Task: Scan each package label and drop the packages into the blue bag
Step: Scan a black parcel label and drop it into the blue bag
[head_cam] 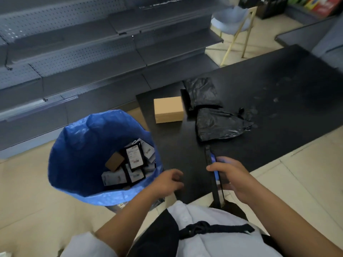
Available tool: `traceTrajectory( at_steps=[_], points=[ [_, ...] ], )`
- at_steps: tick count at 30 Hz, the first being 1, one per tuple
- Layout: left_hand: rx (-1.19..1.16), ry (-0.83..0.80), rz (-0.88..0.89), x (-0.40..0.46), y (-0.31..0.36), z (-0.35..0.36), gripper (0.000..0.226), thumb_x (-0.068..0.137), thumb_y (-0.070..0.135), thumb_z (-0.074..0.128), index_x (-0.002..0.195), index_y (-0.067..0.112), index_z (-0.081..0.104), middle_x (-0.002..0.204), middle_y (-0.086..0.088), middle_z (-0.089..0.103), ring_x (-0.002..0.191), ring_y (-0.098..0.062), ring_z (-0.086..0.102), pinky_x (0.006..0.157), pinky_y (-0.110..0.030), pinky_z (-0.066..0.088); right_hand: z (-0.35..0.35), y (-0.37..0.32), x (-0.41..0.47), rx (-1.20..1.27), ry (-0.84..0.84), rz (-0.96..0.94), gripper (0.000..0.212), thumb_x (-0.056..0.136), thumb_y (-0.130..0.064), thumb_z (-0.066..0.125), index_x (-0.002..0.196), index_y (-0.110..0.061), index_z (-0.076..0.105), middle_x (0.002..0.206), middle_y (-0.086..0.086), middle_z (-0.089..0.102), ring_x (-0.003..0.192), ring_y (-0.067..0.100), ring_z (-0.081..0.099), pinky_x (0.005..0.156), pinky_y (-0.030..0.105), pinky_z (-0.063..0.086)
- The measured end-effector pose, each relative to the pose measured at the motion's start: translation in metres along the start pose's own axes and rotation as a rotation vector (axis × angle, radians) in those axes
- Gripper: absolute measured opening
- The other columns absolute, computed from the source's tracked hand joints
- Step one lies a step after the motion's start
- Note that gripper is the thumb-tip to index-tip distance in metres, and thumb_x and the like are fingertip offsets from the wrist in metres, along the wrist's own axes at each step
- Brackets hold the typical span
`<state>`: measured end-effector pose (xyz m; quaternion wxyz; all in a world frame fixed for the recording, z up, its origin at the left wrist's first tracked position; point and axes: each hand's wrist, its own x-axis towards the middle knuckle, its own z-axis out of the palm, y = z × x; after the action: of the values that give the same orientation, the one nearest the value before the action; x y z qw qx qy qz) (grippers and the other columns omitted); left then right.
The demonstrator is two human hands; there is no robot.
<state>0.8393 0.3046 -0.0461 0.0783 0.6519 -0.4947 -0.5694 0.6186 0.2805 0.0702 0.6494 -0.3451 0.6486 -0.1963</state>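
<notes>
Black table (pixel 278 75): cardboard box (pixel 168 109) likely light, stiff, best gripped by sides; left hand (pixel 167 180) loose, empty; phone (pixel 213 164) held by right hand (pixel 233 179).

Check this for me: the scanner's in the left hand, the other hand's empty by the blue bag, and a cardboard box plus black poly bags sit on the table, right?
Not quite. The head view shows the scanner held in the right hand; the empty left hand is by the blue bag. The cardboard box and black poly bags do sit on the table.

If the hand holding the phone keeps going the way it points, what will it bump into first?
Probably the nearer black plastic package. The right hand and its phone point up the black table toward it, though depth is hard to judge.
</notes>
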Motion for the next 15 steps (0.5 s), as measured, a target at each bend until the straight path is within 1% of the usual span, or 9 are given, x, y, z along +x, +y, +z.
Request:
traceTrajectory(
  at_steps=[2,3,5,6,9,11,13,15],
  points=[
    [0.072,-0.09,0.063,0.016,0.029,0.014,0.037,0.09,0.019,0.074,0.126,0.024,0.065,0.125,0.001,0.069,0.114,-0.013,0.064,0.104,-0.034,0.05,-0.02,0.002,0.001,0.055,0.037,0.007,0.026,0.084,-0.01,0.074,0.11,-0.009,0.071,0.075,0.004,0.073,0.065,0.017,0.071,0.062,0.037,0.057],
    [0.121,-0.101,0.099,0.025,0.046,0.018,0.037,0.091,0.019,0.073,0.126,0.025,0.065,0.126,0.002,0.069,0.115,-0.013,0.064,0.104,-0.032,0.05,-0.031,0.001,0.002,0.078,0.047,0.009,0.028,0.084,-0.011,0.074,0.111,-0.01,0.071,0.077,0.005,0.073,0.065,0.016,0.071,0.061,0.036,0.057],
    [0.218,-0.074,0.169,0.048,0.08,0.023,0.041,0.093,0.021,0.071,0.133,0.024,0.062,0.133,0.0,0.065,0.119,-0.014,0.062,0.102,-0.027,0.047,-0.054,-0.001,0.006,0.108,0.068,0.008,0.03,0.084,-0.012,0.075,0.113,-0.012,0.07,0.086,0.01,0.075,0.07,0.019,0.072,0.063,0.039,0.059],
    [0.278,-0.031,0.205,0.06,0.096,0.026,0.046,0.093,0.023,0.07,0.138,0.024,0.058,0.139,-0.001,0.06,0.125,-0.015,0.058,0.103,-0.027,0.045,-0.067,-0.003,0.008,0.122,0.082,0.005,0.03,0.083,-0.012,0.075,0.113,-0.013,0.071,0.09,0.011,0.076,0.073,0.021,0.073,0.064,0.04,0.059],
    [0.492,0.132,0.267,0.101,0.142,0.033,0.067,0.092,0.029,0.071,0.151,0.024,0.041,0.153,-0.005,0.041,0.139,-0.025,0.041,0.115,-0.036,0.037,-0.106,-0.009,0.012,0.171,0.098,-0.003,0.03,0.084,-0.009,0.075,0.113,-0.014,0.071,0.097,0.012,0.078,0.073,0.018,0.075,0.06,0.035,0.059],
    [0.645,0.19,0.256,0.127,0.172,0.037,0.087,0.089,0.032,0.074,0.159,0.022,0.024,0.162,-0.007,0.027,0.148,-0.03,0.027,0.12,-0.042,0.03,-0.133,-0.013,0.018,0.191,0.088,-0.006,0.031,0.084,-0.008,0.074,0.114,-0.012,0.07,0.097,0.012,0.078,0.071,0.016,0.075,0.059,0.034,0.059],
    [0.761,0.188,0.191,0.153,0.197,0.04,0.107,0.085,0.036,0.077,0.162,0.023,0.005,0.169,-0.008,0.01,0.154,-0.034,0.013,0.124,-0.047,0.023,-0.16,-0.017,0.026,0.22,0.085,0.002,0.034,0.084,-0.007,0.074,0.117,-0.012,0.068,0.096,0.01,0.077,0.071,0.016,0.075,0.058,0.032,0.059],
    [0.836,0.145,0.117,0.176,0.217,0.042,0.12,0.081,0.039,0.081,0.162,0.029,-0.007,0.17,-0.007,-0.001,0.156,-0.035,0.004,0.125,-0.049,0.017,-0.185,-0.021,0.034,0.241,0.09,0.006,0.042,0.085,-0.008,0.075,0.124,-0.015,0.061,0.103,0.008,0.073,0.077,0.017,0.072,0.056,0.03,0.058]
  ],
)
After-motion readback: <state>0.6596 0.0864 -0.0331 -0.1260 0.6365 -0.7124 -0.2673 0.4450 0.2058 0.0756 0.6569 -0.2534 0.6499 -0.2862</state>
